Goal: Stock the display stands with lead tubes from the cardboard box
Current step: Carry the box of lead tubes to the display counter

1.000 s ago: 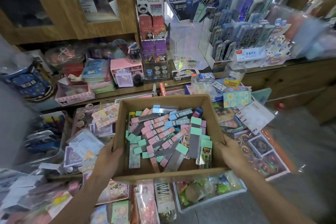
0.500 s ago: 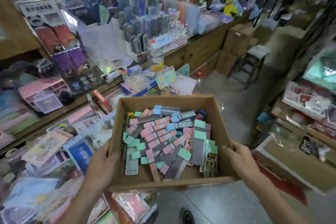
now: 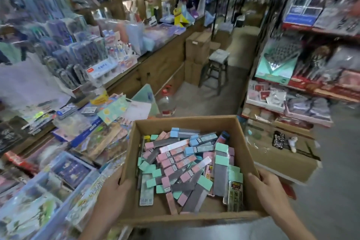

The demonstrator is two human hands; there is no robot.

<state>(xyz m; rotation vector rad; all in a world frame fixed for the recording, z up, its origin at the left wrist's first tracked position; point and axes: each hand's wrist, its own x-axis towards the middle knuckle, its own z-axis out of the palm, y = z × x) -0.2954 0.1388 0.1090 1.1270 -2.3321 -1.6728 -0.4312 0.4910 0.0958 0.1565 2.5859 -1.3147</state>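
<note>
An open cardboard box (image 3: pixel 187 218) is carried in front of me, low in the view. It holds a loose heap of lead tubes (image 3: pixel 187 163), flat cases with pink, mint, blue and grey caps. My left hand (image 3: pixel 111 197) grips the box's left wall near the front corner. My right hand (image 3: pixel 266 191) grips the right wall. Display stands (image 3: pixel 78 60) with rows of pens rise on the wooden counter at the left, blurred by motion.
Stationery packets cover the low table at the left (image 3: pixel 58 171). A dark stool (image 3: pixel 216 64) and stacked cartons (image 3: pixel 196 48) stand in the aisle ahead. Red shelving with goods (image 3: pixel 311 84) lines the right side. A large carton (image 3: pixel 280 154) sits right of the box. Grey floor runs between.
The view has swung to the right, away from the counter towards the aisle. The box has stayed in both hands, and the display stands have slid to the left edge.
</note>
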